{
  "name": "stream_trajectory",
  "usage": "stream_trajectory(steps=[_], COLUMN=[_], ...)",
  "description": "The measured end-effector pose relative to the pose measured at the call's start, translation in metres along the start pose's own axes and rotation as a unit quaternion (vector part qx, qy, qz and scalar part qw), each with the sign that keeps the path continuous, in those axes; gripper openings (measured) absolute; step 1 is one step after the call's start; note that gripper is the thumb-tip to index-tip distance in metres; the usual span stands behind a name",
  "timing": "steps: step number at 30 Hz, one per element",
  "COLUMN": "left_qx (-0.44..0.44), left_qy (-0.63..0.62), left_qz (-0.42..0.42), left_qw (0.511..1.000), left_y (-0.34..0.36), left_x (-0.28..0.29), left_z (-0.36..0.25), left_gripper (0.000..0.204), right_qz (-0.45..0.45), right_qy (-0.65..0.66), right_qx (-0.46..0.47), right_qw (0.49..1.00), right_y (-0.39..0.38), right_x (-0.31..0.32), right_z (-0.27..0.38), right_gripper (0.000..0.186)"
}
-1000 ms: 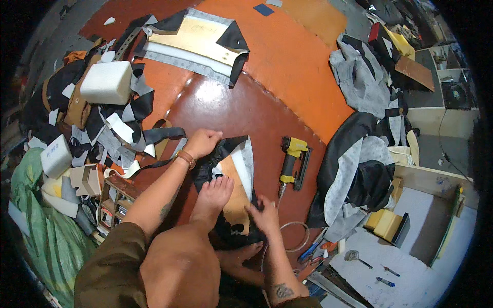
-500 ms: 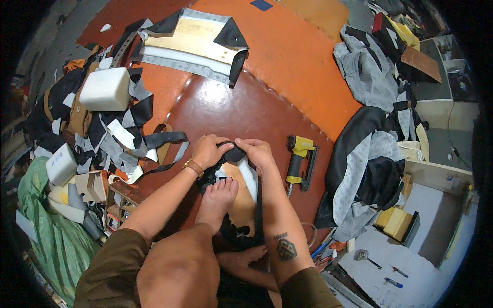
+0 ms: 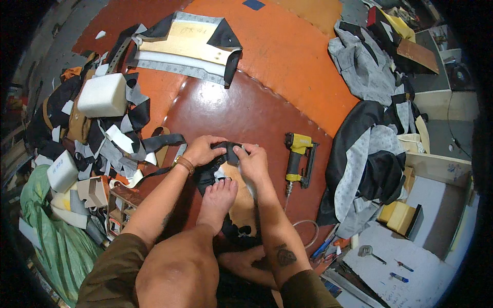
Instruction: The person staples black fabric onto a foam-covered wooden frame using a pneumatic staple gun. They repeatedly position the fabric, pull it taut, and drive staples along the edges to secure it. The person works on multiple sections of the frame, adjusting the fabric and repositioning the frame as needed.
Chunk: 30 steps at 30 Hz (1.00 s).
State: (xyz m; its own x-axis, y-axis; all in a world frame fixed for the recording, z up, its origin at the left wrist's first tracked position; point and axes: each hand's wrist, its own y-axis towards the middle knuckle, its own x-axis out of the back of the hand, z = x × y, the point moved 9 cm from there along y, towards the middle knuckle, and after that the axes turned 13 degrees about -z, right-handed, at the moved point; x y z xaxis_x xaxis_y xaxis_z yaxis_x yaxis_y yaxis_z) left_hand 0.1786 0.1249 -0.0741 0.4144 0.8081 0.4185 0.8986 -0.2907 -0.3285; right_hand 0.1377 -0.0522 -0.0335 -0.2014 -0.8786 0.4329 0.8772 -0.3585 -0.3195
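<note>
My left hand [image 3: 201,151] pinches the far edge of a black fabric cover [image 3: 233,154], with the thumb pressed on it. At the right side of the same edge, my right hand [image 3: 252,163] grips the folded cover between thumb and fingers. The fabric wraps over the end of a tan board [image 3: 243,205], whose bare face shows between the folds. My bare foot [image 3: 218,203] rests on the left part of the board. A bit of white padding shows by the toes. To the right of my hands a yellow and black staple gun [image 3: 299,160] lies on the floor covering.
Farther off lies a board [image 3: 197,43] partly wrapped in black and grey fabric. White foam blocks [image 3: 102,96] and fabric scraps are heaped at left, above a green sack [image 3: 61,241]. Black and grey covers [image 3: 354,159] lie at right, near a white open box [image 3: 436,205].
My right hand has turned inward and folded the cover's right side over the board, hiding the white padding strip there. My left hand still holds the far edge.
</note>
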Motion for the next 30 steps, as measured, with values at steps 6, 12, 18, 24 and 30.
stream_trajectory(steps=[6, 12, 18, 24, 30], left_qx=[0.046, 0.147, 0.137, 0.162, 0.17], left_qy=[-0.053, 0.099, 0.244, 0.218, 0.186], left_qz=[0.017, -0.025, -0.029, -0.098, -0.15], left_qw=[0.997, 0.984, 0.96, 0.957, 0.956], left_y=[-0.007, 0.005, -0.008, -0.029, -0.054], left_x=[0.005, 0.026, 0.022, 0.028, 0.034], left_z=[0.012, 0.002, -0.003, 0.013, 0.03], left_gripper=[0.041, 0.056, 0.073, 0.066, 0.058], right_qz=[-0.036, -0.015, 0.003, 0.031, -0.187], right_qy=[-0.048, -0.152, -0.277, -0.385, -0.249], right_qx=[0.16, 0.248, 0.28, 0.362, 0.184], right_qw=[0.985, 0.957, 0.919, 0.848, 0.932], right_y=[-0.05, -0.064, -0.073, -0.103, -0.033], right_x=[-0.006, -0.023, -0.054, -0.082, 0.068], right_z=[0.041, 0.046, 0.04, 0.036, 0.028], right_gripper=[0.02, 0.019, 0.014, 0.015, 0.035])
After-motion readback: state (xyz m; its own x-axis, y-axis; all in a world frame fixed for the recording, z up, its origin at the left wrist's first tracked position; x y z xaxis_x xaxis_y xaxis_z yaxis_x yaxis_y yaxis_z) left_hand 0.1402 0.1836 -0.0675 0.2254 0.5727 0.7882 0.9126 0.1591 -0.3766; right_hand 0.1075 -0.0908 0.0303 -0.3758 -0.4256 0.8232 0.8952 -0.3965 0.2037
